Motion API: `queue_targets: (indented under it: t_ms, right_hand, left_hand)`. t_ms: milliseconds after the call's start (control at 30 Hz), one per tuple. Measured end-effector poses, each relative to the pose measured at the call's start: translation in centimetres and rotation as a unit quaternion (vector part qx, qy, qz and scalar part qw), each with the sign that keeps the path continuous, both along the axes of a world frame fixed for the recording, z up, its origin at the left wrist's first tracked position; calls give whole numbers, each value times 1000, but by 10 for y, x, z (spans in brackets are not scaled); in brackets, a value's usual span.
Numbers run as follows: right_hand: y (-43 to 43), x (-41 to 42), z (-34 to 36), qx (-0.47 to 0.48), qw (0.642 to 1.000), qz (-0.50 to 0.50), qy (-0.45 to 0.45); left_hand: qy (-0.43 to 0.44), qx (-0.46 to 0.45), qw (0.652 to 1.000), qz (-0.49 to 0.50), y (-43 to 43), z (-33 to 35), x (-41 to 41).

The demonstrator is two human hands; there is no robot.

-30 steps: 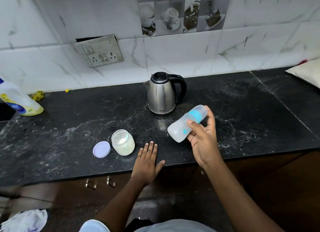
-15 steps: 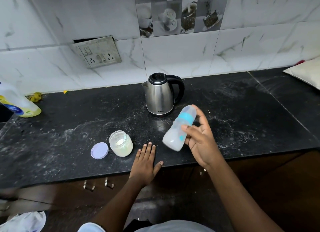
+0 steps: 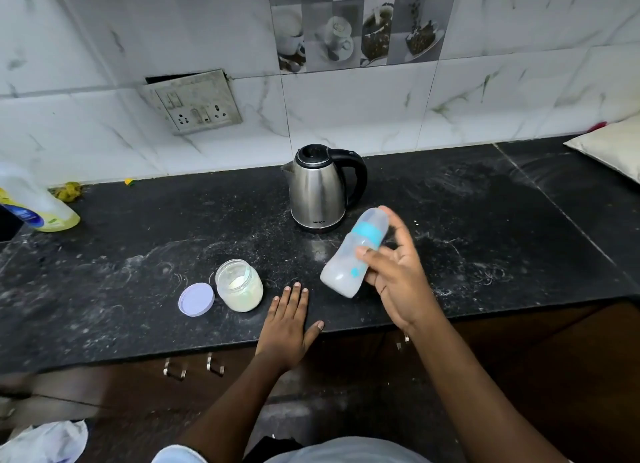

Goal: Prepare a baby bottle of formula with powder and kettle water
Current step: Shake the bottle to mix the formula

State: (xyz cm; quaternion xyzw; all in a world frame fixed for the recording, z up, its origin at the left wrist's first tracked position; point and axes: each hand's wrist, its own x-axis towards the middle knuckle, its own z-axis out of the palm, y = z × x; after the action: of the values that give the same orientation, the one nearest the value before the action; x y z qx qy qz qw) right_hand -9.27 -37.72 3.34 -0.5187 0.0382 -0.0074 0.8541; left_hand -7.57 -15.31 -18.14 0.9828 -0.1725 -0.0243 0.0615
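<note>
My right hand point(image 3: 398, 275) grips a capped baby bottle point(image 3: 353, 253) with a blue collar, tilted in the air above the counter, cloudy white liquid inside. My left hand point(image 3: 287, 320) rests flat on the black counter's point(image 3: 138, 272) front edge, fingers straight. An open glass jar of pale powder point(image 3: 239, 285) stands left of that hand, with its lilac lid point(image 3: 196, 299) lying beside it. The steel kettle point(image 3: 318, 189) with a black handle stands behind the bottle, lid down.
A yellow detergent bottle point(image 3: 31, 203) stands at the far left by the wall. A cream cushion point(image 3: 613, 147) lies at the far right. A loose socket plate point(image 3: 194, 102) hangs on the tiled wall. Drawer handles point(image 3: 194, 367) sit below the counter edge.
The bottle in my right hand has swung from more level to more upright and shifted slightly, as in shaking. My left hand stays flat on the counter.
</note>
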Motion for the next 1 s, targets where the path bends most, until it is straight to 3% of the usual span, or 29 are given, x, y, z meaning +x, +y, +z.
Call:
queue_targets:
  t_ms: [67, 200, 300, 433, 567, 700, 800, 933, 1000]
  right_hand:
    - [-2, 4, -1, 28, 999, -40, 4]
    - [-1, 2, 0, -16, 1000, 26, 2]
    - [-2, 4, -1, 22, 999, -36, -3]
    - [-3, 0, 1, -22, 999, 35, -4]
    - [-3, 5, -2, 31, 999, -38, 8]
    - [1, 0, -1, -28, 998, 49, 10]
    - [3, 3, -3, 13, 999, -28, 14]
    - [5, -2, 0, -16, 999, 49, 14]
    - [5, 1, -1, 6, 1000, 13, 20]
  left_hand:
    - [1, -1, 1000, 2, 0, 1, 0]
    - [7, 6, 1000, 5, -1, 4, -1]
    - [10, 6, 1000, 5, -2, 5, 0]
    - [14, 8, 1000, 5, -1, 4, -1]
    - [6, 7, 1000, 4, 0, 3, -1]
    - [9, 5, 1000, 4, 0, 4, -1]
    - [12, 6, 1000, 4, 0, 5, -1]
    - [9, 7, 1000, 3, 1, 1, 0]
    - [10, 7, 1000, 4, 0, 2, 0]
